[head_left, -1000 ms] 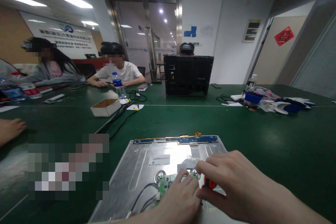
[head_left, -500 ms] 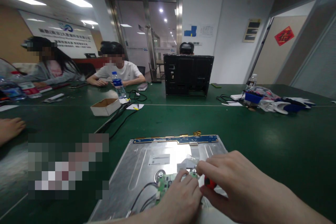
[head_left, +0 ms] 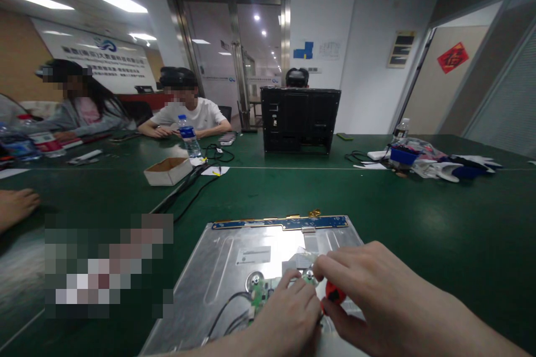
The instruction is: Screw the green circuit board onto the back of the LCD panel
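Note:
A flat silver metal display panel (head_left: 218, 290) lies in front of me, with a narrow blue circuit strip (head_left: 251, 224) along its far edge. On the panel's near half sits a green circuit board (head_left: 262, 293), partly covered by my hands. My left hand (head_left: 288, 307) presses down on this board with bent fingers held together. Between the thumb and fingers of my right hand (head_left: 368, 284) is a red-and-black screwdriver (head_left: 335, 293), its handle seen nearly end-on. The screwdriver's tip is hidden. Black wires (head_left: 228, 312) run from the board's left side.
Beyond the panel stand a small open cardboard box (head_left: 167, 172), a water bottle (head_left: 189, 136) and a black monitor-like casing (head_left: 300, 120). Cables (head_left: 184, 184) cross the green table (head_left: 410, 234). A blue tray (head_left: 404, 154) and gloves lie far right. Several people sit around; another person's hand (head_left: 19, 204) rests at left.
The red handle in my right hand has shifted slightly and shows more between thumb and fingers. My left hand stays on the board; the panel has not moved.

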Demonstrator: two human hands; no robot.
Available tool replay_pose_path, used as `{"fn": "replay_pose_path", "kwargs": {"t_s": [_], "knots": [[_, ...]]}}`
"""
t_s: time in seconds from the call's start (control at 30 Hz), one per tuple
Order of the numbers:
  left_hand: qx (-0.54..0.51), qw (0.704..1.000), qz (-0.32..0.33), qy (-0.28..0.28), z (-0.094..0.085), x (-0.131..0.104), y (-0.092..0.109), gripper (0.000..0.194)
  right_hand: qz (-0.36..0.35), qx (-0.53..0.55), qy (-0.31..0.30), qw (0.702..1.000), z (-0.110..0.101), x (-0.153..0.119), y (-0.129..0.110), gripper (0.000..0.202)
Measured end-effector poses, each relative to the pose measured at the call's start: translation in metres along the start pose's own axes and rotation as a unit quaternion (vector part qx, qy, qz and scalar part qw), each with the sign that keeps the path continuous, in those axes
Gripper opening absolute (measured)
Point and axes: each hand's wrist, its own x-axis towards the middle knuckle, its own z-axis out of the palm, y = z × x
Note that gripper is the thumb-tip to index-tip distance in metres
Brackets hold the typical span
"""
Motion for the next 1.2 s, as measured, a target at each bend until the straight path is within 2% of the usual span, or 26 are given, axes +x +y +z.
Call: {"fn": "replay_pose_path", "kwargs": {"t_s": [0.37, 0.53, 0.7, 0.87, 1.03, 1.2], "knots": [[0.002, 1.000, 0.004, 0.008, -0.0060, -0.0001, 0.0018, 0.012, -0.013, 0.001, 0.026, 1.000, 0.0009, 0.0005, -0.0010, 0.012], [-0.018, 1.000, 0.002, 0.018, -0.0068, 0.0009, 0.0032, 0.013, -0.009, -0.007, 0.017, 1.000, 0.0012, -0.0003, -0.0003, 0.013], [-0.015, 1.000, 0.000, -0.002, -0.0063, 0.0015, 0.0037, 0.014, -0.004, -0.004, 0.007, 1.000, 0.0030, -0.0010, 0.0004, 0.013], [-0.004, 1.000, 0.002, 0.022, -0.0031, 0.0010, 0.0030, 0.017, -0.001, -0.001, -0.008, 1.000, 0.0018, -0.0011, 0.0000, 0.011], [-0.009, 1.000, -0.003, 0.005, -0.0078, 0.0015, 0.0040, 0.015, 0.001, 0.024, -0.028, 0.999, -0.0048, -0.0013, -0.0009, 0.016], [-0.007, 1.000, -0.011, 0.003, -0.0090, 0.0018, 0.0042, 0.014, -0.007, 0.036, -0.012, 0.999, -0.0030, -0.0025, 0.0032, 0.013]]}}
